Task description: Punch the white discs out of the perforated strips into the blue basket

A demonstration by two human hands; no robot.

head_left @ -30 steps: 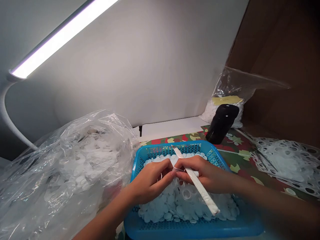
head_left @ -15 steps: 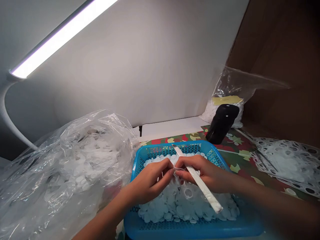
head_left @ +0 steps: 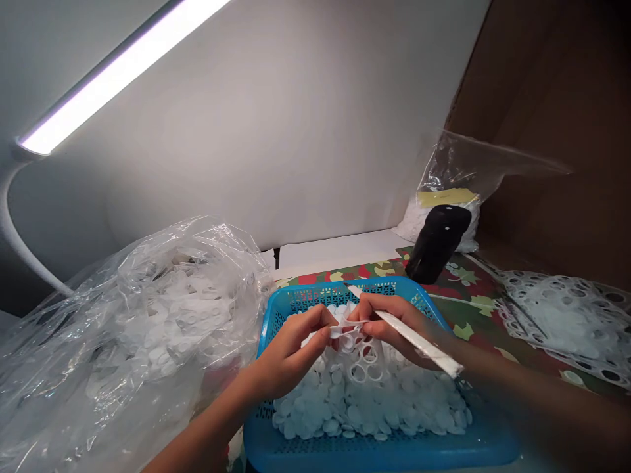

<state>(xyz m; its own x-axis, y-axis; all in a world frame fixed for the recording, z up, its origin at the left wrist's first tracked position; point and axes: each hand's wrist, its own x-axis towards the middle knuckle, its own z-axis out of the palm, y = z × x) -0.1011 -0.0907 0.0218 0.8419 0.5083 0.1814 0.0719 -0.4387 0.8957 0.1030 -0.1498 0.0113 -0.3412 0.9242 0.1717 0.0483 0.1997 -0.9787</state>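
Note:
My left hand pinches the left edge of a thin white plastic sheet punched with round holes. My right hand grips the same sheet's upper edge between thumb and finger. Also tucked in that right hand is a white-wrapped stick with a dark pointed tip, slanting from upper left to lower right. Both hands are over a blue plastic basket, in which many loose white discs lie heaped. The fingertips partly cover where the sheet is gripped.
A large clear plastic bag of white pieces lies at left, under a lit lamp. Behind the basket stands a black object beside a clear bag with a yellow label. Several holed white sheets lie at right.
My hands have moved slightly apart, and the holed sheet is more spread out between them. The white-wrapped stick has shifted right and its rear end has risen.

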